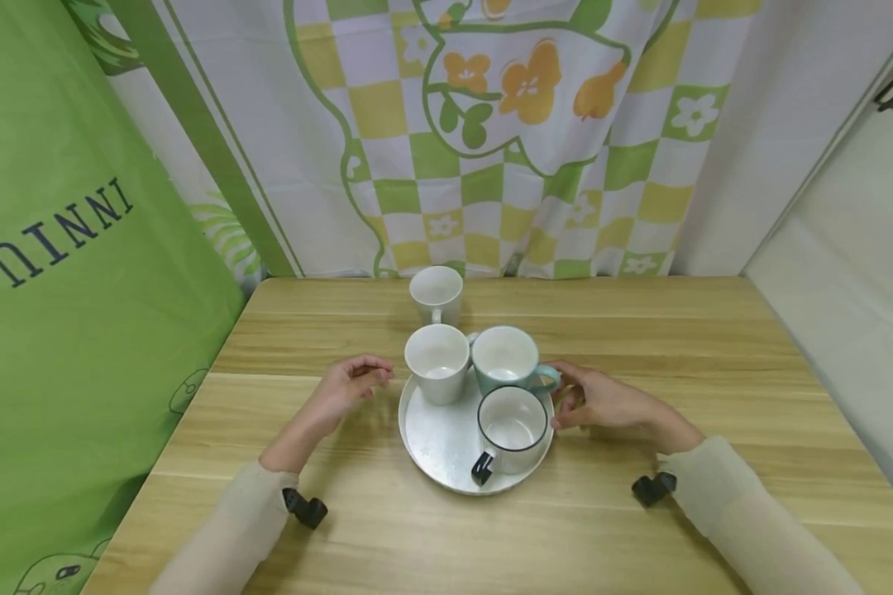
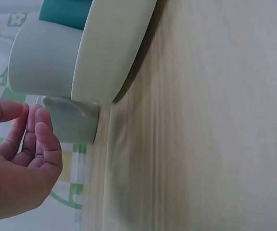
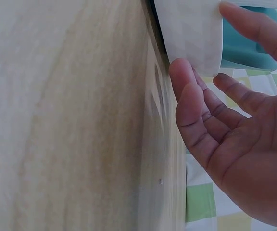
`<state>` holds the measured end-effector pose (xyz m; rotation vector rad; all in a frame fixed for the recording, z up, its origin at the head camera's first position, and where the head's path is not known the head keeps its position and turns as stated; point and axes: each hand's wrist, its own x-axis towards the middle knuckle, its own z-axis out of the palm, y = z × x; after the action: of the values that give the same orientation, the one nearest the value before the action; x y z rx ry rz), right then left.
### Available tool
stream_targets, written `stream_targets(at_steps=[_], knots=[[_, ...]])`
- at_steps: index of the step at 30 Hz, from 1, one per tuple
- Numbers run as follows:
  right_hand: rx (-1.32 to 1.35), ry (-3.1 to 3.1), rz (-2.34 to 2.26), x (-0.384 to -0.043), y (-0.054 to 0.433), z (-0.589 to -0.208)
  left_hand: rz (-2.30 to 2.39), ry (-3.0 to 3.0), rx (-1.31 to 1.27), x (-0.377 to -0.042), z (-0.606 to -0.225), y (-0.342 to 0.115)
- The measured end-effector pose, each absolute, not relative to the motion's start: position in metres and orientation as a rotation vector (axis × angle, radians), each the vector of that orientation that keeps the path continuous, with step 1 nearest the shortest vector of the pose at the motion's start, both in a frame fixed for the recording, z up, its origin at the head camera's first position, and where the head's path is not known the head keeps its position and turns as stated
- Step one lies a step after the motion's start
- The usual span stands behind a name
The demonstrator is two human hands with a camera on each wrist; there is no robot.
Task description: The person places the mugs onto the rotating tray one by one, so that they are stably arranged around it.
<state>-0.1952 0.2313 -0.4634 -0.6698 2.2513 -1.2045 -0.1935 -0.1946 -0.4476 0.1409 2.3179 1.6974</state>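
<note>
Table [image 1: 327,529]: round white tray [image 1: 435,446] at centre. Right hand [image 1: 603,400]: at tray's 3 o'clock; whether grasping, cannot tell. Left hand [image 1: 346,388]: 9 o'clock, released, apart from tray. Aboard: white mug [image 1: 438,364], 11 o'clock; teal mug [image 1: 504,357], 1; black-rimmed mug [image 1: 513,431], 4. Rear mug [image 1: 436,291]: 11, beyond tray.

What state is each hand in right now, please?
Left hand: open, holding nothing.
Right hand: open, fingers loosely bent at the edge of the tray; contact cannot be told for certain.

lettering "uinni" [image 1: 61,231], green curtain [image 1: 89,330]
</note>
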Motion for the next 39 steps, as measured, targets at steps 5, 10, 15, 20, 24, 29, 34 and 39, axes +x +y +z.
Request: stream_targets(at_steps=[5,10,15,20,24,29,34,39], knots=[[-0.677,2.245,-1.21,-0.196,0.231,-0.463,1.712,2.318,0.117,-0.205,-0.447,-0.196],[-0.689,2.24,-1.218,-0.195,0.231,-0.462,1.726,2.306,0.096,-0.216,-0.448,-0.195],[-0.703,2.245,-1.221,-0.195,0.231,-0.463,1.738,2.299,0.064,-0.227,-0.448,-0.193],[-0.719,2.258,-1.213,-0.196,0.231,-0.463,1.743,2.282,0.031,-0.236,-0.447,-0.189],[-0.715,2.256,-1.216,-0.196,0.231,-0.463,1.745,2.269,0.022,-0.244,-0.447,-0.186],[-0.702,2.249,-1.216,-0.196,0.231,-0.463,1.755,2.256,0.003,-0.254,-0.448,-0.18],[-0.688,2.246,-1.219,-0.196,0.231,-0.463,1.766,2.251,-0.014,-0.262,-0.452,-0.175],[-0.683,2.238,-1.219,-0.196,0.231,-0.463,1.801,2.236,-0.015,-0.269,-0.456,-0.167]])
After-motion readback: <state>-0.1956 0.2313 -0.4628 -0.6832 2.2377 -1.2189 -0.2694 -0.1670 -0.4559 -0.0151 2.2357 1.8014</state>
